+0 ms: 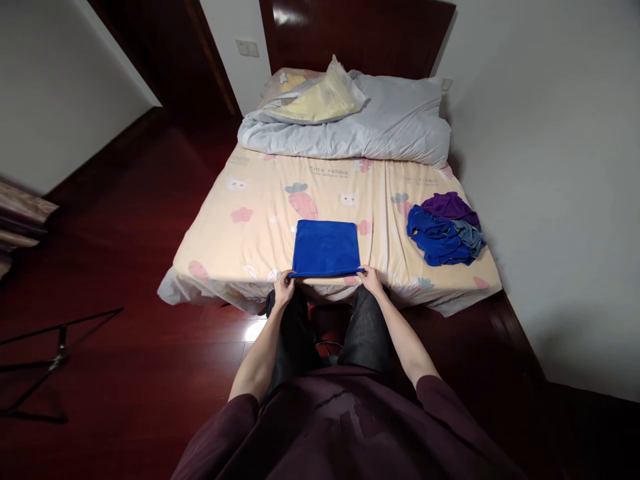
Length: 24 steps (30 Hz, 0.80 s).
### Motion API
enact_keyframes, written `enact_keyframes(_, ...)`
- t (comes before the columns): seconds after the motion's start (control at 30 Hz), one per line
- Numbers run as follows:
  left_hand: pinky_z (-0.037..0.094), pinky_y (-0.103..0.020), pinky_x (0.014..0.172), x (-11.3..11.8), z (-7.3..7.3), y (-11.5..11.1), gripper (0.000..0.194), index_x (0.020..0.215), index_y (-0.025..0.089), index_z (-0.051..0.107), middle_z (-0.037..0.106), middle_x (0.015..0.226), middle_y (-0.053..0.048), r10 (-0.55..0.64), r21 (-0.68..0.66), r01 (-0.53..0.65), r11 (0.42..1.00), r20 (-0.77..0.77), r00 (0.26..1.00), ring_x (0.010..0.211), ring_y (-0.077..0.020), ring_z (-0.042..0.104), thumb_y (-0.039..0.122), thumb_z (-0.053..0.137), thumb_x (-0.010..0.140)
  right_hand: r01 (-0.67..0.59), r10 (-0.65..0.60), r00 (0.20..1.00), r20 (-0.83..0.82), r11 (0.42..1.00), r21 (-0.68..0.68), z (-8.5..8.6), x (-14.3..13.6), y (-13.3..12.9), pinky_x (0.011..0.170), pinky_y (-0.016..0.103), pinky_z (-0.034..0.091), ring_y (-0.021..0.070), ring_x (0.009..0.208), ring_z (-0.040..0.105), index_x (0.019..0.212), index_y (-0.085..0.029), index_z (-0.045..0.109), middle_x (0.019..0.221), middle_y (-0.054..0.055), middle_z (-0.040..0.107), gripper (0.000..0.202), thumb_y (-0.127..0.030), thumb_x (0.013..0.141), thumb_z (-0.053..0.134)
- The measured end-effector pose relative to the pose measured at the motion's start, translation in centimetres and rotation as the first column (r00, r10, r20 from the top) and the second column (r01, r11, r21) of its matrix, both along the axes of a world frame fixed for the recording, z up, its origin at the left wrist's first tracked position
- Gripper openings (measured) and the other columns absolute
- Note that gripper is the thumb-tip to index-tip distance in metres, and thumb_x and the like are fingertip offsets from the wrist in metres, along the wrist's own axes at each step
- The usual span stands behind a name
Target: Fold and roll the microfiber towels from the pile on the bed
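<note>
A blue cloth (327,247), folded into a flat rectangle, lies near the front edge of the bed. My left hand (285,288) pinches its near left corner, and my right hand (371,280) pinches the near right corner. Between them the near edge is drawn straight and looks slightly raised from the sheet. The fingertips are partly hidden by the cloth. Off to the right, a crumpled pile of cloths rests on the bed, with a blue cloth (435,237), a purple cloth (453,207) and a grey-blue cloth (470,235).
The bed (220,227) has a yellow patterned sheet. A grey quilt (400,113) and a pale yellow pillow (325,100) lie at its headboard (355,33). White wall (555,167) stands close on the right. Black tripod legs (60,353) are on the floor at left.
</note>
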<state>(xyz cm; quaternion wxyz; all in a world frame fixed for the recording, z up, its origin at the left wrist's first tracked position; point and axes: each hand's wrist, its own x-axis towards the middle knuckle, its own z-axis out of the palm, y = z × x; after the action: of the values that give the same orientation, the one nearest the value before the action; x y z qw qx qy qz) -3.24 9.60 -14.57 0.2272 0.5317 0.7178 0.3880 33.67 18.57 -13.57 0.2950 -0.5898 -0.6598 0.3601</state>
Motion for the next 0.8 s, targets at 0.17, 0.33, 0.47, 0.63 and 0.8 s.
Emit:
enact_keyframes(0.17, 0.053, -0.041, 0.112, 0.1, 0.3, -0.7, 0.033, 0.122, 0.016, 0.071, 0.075, 0.131, -0.013, 0.048, 0.019, -0.048, 0.999, 0.033, 0.998, 0.126, -0.0254, 0.068, 0.026, 0.052, 0.097, 0.004, -0.005, 0.998, -0.059, 1.000, -0.010, -0.5, 0.0, 0.3, 0.088, 0.036, 0.060, 0.0235, 0.086, 0.074, 0.111, -0.014, 0.077, 0.095, 0.010, 0.079, 0.035, -0.038, 0.088, 0.068)
enact_keyframes(0.33, 0.056, -0.040, 0.107, 0.2, 0.3, -0.8, 0.030, 0.117, 0.018, 0.075, 0.078, 0.124, -0.011, 0.082, 0.052, -0.087, 0.995, 0.096, 0.992, 0.116, -0.0250, 0.073, 0.027, 0.056, 0.095, 0.021, -0.021, 0.997, -0.076, 1.000, -0.013, -0.6, -0.1, 0.5, 0.085, 0.036, 0.060, 0.0234, 0.082, 0.073, 0.108, -0.017, 0.076, 0.090, 0.008, 0.078, 0.033, -0.040, 0.086, 0.069)
enact_keyframes(0.47, 0.059, -0.038, 0.093, 0.1, -0.5, -0.4, 0.027, 0.108, 0.017, 0.077, 0.080, 0.105, -0.011, 0.103, 0.065, -0.112, 0.992, 0.127, 0.987, 0.096, -0.0245, 0.075, 0.035, 0.061, 0.096, 0.030, -0.033, 0.994, -0.104, 0.999, -0.033, -0.6, -0.2, 0.6, 0.082, 0.034, 0.059, 0.0222, 0.081, 0.072, 0.103, -0.018, 0.076, 0.085, 0.006, 0.077, 0.030, -0.042, 0.086, 0.069)
enact_keyframes(0.63, 0.058, -0.039, 0.095, 0.0, -1.5, 0.3, 0.032, 0.108, 0.018, 0.076, 0.080, 0.107, -0.012, 0.129, 0.061, -0.137, 0.989, 0.126, 0.984, 0.100, -0.0255, 0.075, 0.044, 0.060, 0.099, 0.054, -0.057, 0.996, -0.065, 0.998, -0.037, -0.2, -0.1, 0.5, 0.080, 0.033, 0.057, 0.0235, 0.082, 0.072, 0.099, -0.018, 0.076, 0.084, 0.008, 0.077, 0.023, -0.036, 0.087, 0.069)
enact_keyframes(0.8, 0.059, -0.040, 0.095, -0.1, -2.2, 0.7, 0.030, 0.106, 0.018, 0.076, 0.080, 0.106, -0.014, 0.145, 0.039, -0.150, 0.988, 0.117, 0.983, 0.098, -0.0269, 0.076, 0.042, 0.061, 0.098, 0.061, -0.059, 0.996, 0.062, 0.998, -0.034, 0.6, -0.3, 0.3, 0.078, 0.030, 0.054, 0.0224, 0.079, 0.071, 0.101, -0.018, 0.076, 0.079, 0.005, 0.075, 0.021, -0.034, 0.091, 0.068)
